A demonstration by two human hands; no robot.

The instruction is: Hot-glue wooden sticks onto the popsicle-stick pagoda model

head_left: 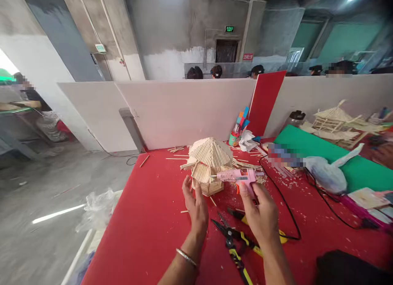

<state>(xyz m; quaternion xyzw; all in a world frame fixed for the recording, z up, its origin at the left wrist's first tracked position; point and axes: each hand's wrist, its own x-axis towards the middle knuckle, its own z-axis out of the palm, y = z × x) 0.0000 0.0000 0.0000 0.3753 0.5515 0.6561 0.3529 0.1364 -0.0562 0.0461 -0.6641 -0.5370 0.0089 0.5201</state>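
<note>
Pink glue gun (238, 176) sits clasped in the right hand (260, 211), nozzle reaching left to the stick-built pavilion model (208, 164) just beyond the fingers. Left hand (194, 203) is spread, holding nothing, just beside the model's base. Pliers (236, 246) lie below the right hand on the red table (147, 227).

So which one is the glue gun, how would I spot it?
Start at the red felt-covered table and find the small round house made of pale wooden sticks in its middle. Just right of it, the right hand holds the pink plastic glue gun, nozzle towards the house. Nothing else nearby is pink with a black cord.
</note>
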